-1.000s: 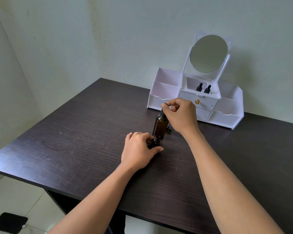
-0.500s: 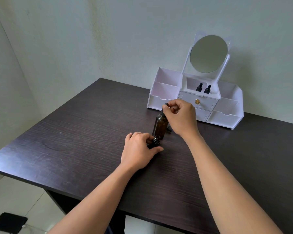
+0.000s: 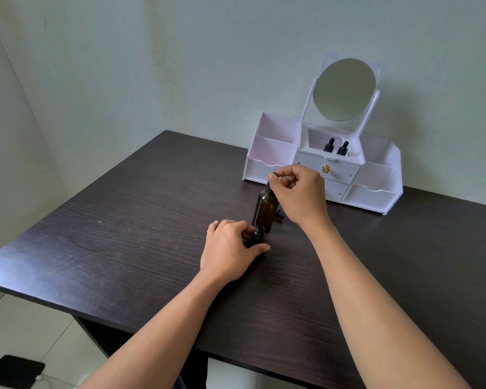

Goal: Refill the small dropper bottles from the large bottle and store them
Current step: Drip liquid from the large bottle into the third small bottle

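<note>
Barely shifted since a second ago: right hand (image 3: 300,196), pinching the dropper cap (image 3: 271,179) atop the upright large bottle (image 3: 265,213). Left hand (image 3: 230,248) curled round the uncapped small bottle (image 3: 258,234), standing on the tabletop (image 3: 124,220) just in front.

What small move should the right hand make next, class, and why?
Probably lift the dropper straight up out of the large bottle and carry it over to the small bottle. The right hand pinches the dropper's top, and the left hand steadies the small bottle on the table, its threaded neck uncapped and ready to be filled.
</note>
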Tool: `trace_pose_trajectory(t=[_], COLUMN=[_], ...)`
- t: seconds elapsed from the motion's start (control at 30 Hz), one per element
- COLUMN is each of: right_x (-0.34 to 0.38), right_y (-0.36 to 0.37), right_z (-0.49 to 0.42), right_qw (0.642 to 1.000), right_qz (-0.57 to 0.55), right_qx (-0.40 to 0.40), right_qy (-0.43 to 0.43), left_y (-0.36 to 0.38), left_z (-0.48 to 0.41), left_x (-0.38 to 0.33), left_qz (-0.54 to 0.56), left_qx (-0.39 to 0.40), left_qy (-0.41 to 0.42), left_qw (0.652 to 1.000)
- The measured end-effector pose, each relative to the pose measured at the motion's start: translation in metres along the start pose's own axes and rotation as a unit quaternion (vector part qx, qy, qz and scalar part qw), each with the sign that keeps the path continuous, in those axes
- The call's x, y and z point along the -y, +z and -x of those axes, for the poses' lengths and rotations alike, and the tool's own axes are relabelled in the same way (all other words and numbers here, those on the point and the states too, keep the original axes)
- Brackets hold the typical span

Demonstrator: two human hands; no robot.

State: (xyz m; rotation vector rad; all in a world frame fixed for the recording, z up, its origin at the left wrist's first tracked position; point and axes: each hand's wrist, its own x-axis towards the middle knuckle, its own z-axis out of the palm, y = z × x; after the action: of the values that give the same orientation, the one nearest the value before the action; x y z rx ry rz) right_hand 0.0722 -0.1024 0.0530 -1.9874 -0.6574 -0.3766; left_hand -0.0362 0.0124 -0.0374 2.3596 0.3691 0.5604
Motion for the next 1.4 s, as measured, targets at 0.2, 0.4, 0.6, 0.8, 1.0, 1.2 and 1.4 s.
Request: trace_pose_trajectory(t=[0.2,0.4,0.6,0.8,1.0,1.2,1.4], right_x=[0.001,0.009,0.020,0.030,0.045,0.043,0.038], right_y=[-0.002,-0.014,-0.028,-0.035,-0.042,-0.043,-0.035], right_z=[-0.001,-0.014,-0.024,-0.025,-0.019,-0.006,0.017], right_qw=[1.000,0.999,0.996,0.990,0.984,0.986,0.991], right_qz=[0.003,-0.027,-0.047,-0.092,-0.108,-0.114,-0.104], right_qx=[0.004,-0.037,-0.064,-0.099,-0.122,-0.104,-0.060], right_qy=[0.000,-0.009,-0.037,-0.051,-0.074,-0.067,-0.058], left_y=[0.001,0.001,0.000,0.001,0.002,0.000,-0.001], left_z=[0.000,0.001,0.001,0.001,0.001,0.001,0.002], left_x=[0.000,-0.001,-0.002,-0.002,-0.001,-0.003,-0.003], left_qz=[0.000,0.005,0.011,0.010,0.008,0.005,0.004], left_qx=[-0.002,-0.008,-0.010,-0.012,-0.014,-0.010,-0.008], left_qy=[0.000,-0.004,-0.003,0.000,0.000,-0.002,-0.004], left_qw=[1.000,1.000,1.000,1.000,1.000,1.000,1.000])
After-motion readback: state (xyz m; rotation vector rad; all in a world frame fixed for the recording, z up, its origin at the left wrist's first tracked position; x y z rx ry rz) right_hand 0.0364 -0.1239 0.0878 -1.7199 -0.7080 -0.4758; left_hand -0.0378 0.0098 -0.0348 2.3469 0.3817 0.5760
